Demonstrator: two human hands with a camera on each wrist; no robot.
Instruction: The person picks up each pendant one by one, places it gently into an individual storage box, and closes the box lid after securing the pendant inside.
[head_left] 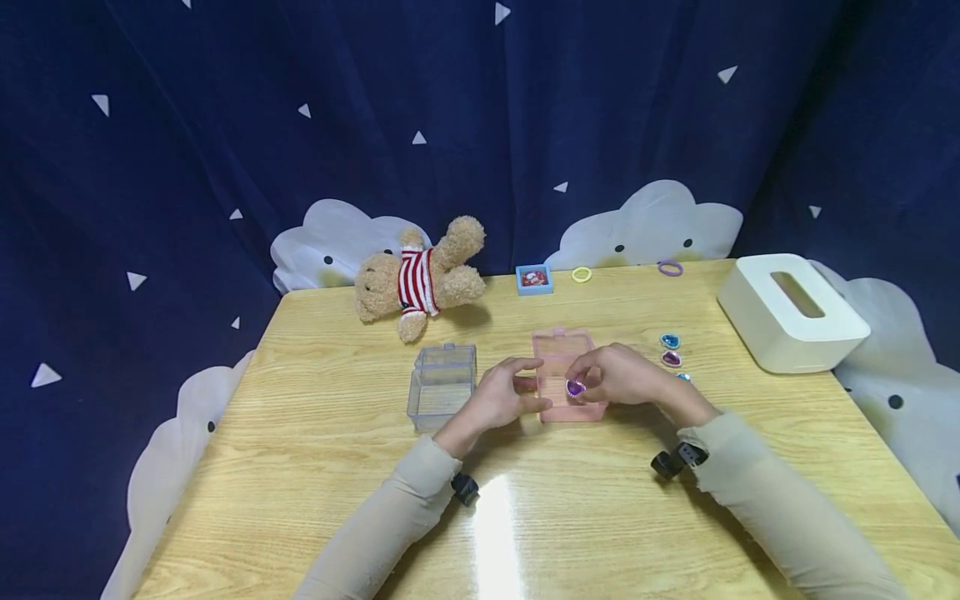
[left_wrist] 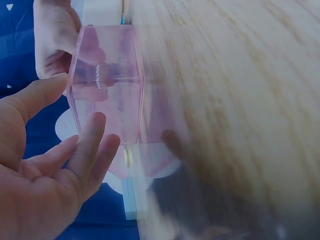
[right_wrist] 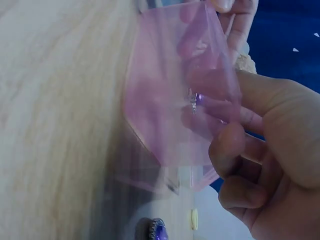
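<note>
Nearest: two pale sleeves [head_left: 378, 517] reach in over the wood-grain desk [head_left: 300, 483], a small black device at each wrist. Beyond them, left hand [head_left: 501, 393] wide, fingers and thumb spread in a loose C at the pink box's left wall; contact uncertain. Right hand [head_left: 626, 375] narrow, pinching a purple gem [head_left: 575, 388] with beaded rim between thumb and fingers, over the near tray of the pink box [head_left: 562, 414].

Gem's face is turned up toward the head camera; in the right wrist view its rim shows nearly edge-on through pink plastic. Long axis unclear, fingers cover part. Box lies opened out, its length running away from the person, lid flap and clasp at the far end. Right hand blocks the box's right side.

Left of it, a clear bluish box [head_left: 435, 422], also opened, lid end away. Right of the right hand, a loose column: partly hidden blue gem [head_left: 683, 377], pinkish-purple gem [head_left: 671, 358], another blue gem [head_left: 670, 341]. Further right, white tissue box [head_left: 765, 325], slot upward.

Far edge: teddy bear [head_left: 420, 282] on its side, head left; blue square frame [head_left: 534, 280]; yellow ring [head_left: 574, 274]; purple ring [head_left: 661, 266]. Behind, navy curtain [head_left: 450, 100] with clouds.
</note>
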